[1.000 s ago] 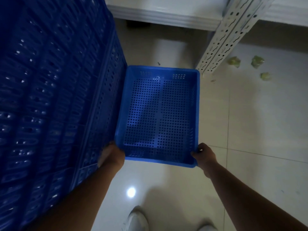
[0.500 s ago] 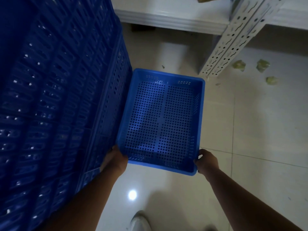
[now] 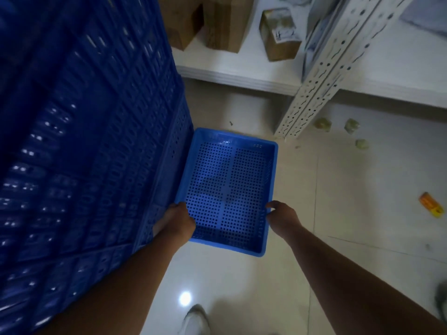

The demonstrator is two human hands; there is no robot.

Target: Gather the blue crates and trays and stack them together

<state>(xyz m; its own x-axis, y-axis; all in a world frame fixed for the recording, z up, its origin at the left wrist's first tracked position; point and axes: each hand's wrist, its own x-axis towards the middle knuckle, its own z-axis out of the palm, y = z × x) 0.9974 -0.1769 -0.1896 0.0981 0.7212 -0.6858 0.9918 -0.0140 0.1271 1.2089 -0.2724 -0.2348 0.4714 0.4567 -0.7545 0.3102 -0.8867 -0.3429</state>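
Note:
A shallow perforated blue tray [image 3: 242, 165] lies flat low over the pale tiled floor, its left edge against a tall stack of blue crates [image 3: 84, 153] that fills the left of the view. My left hand [image 3: 177, 220] grips the tray's left rim near the close corner. On the opposite rim my right hand [image 3: 281, 215] has its fingers curled over the edge. Whether the tray rests on the floor I cannot tell.
A white slotted shelf post [image 3: 321, 76] stands just beyond the tray. The low shelf board [image 3: 242, 76] carries cardboard boxes [image 3: 222, 22]. Small scraps [image 3: 350, 125] and an orange packet [image 3: 431, 206] lie on the floor to the right. My shoe [image 3: 193, 320] is below.
The tray has gone down and away from me beside the crate stack. Both hands have shifted from its near corners onto its side rims. My view has tilted up to the shelf.

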